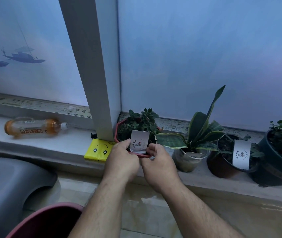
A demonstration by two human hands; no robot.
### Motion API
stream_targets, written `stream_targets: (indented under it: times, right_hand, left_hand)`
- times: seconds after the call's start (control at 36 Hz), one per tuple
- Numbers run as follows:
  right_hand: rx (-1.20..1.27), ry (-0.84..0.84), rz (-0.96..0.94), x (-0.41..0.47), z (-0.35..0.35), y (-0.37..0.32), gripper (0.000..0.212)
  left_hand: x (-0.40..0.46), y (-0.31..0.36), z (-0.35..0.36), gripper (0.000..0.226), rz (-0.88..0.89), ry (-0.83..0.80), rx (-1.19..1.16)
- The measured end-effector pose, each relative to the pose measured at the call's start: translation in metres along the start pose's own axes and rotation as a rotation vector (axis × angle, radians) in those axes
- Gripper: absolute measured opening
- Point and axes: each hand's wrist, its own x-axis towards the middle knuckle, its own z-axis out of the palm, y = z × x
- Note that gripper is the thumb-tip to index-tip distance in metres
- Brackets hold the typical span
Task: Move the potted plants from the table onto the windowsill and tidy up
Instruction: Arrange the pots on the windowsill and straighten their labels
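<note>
Windowsill [54, 143] | red pot [117, 133] between both hands | left fingers [128, 142], right fingers [151, 149] clamped on its front rim

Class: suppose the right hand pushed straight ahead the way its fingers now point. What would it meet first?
Probably the white printed card in the red octagonal pot, which the right hand already seems to touch; depth is unclear.

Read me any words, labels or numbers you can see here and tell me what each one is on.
"华建铝材", only partly legible, repeated on the protective film of the window frame.
Bottle lying on the windowsill: label characters too blurred to read.
White card in the red pot: printed emblem, text too small.
White card in the brown pot: same emblem, unreadable.
Yellow packet: arrow and two eye marks only, no readable words.
</note>
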Motion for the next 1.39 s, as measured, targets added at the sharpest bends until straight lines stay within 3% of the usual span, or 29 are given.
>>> stream_targets:
  times: [0.5,0.72,0.86,1.06,1.39]
  right_hand:
    - [0.017,0.006,-0.015,-0.012,-0.009,-0.002,0.054]
    - [0.021,-0.02,-0.055,-0.039,-0.062,0.026,0.052]
    - [0.034,0.034,-0.013,-0.055,-0.136,0.061,0.041]
    - [0.074,0.061,0.025,-0.042,-0.184,0.089,0.046]
    - [-0.001,-0.068,-0.019,0.0,-0.178,0.087,0.067]
  left_hand:
    - [-0.007,0.007,-0.004,0.061,0.002,0.056,0.018]
    - [-0.022,0.036,0.005,0.039,0.219,0.29,0.018]
    - [-0.05,0.06,0.04,0.032,0.335,0.109,-0.041]
    - [-0.063,0.062,0.085,0.056,0.238,-0.275,0.14]
    - [-0.059,0.061,0.115,0.063,0.158,-0.258,0.209]
